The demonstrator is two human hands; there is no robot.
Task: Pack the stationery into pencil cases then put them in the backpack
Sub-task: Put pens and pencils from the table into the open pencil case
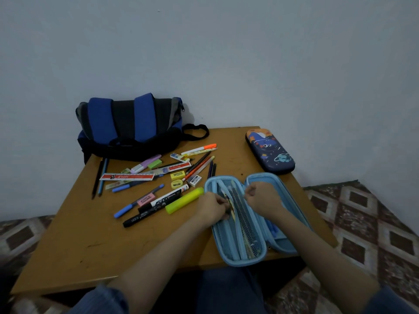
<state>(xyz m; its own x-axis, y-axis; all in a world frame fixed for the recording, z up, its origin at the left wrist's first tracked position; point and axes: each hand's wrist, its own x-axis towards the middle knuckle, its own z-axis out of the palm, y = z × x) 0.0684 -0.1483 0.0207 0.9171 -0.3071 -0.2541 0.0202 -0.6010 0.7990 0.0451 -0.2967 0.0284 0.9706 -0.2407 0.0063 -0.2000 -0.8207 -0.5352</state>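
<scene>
1. head view: open blue pencil case (226, 243) is lying at the table's (90, 234) near edge, left hand (213, 207) pinching a pencil (232, 213) into it
2. right hand (260, 196) is gripping the case's middle flap
3. risk: tip snagging the mesh, or the pushed case sliding off the edge

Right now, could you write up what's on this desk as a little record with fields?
Setting: wooden table by a plain wall
Open case: light blue pencil case, lying open at the near edge
Left hand: pinches a pale pencil at the case's mesh pocket
Right hand: grips the open case at its middle
Closed case: dark blue pencil case, far right
Backpack: far left, against the wall
Unpacked: yellow highlighter, ruler, pens, erasers loose on the table
</scene>
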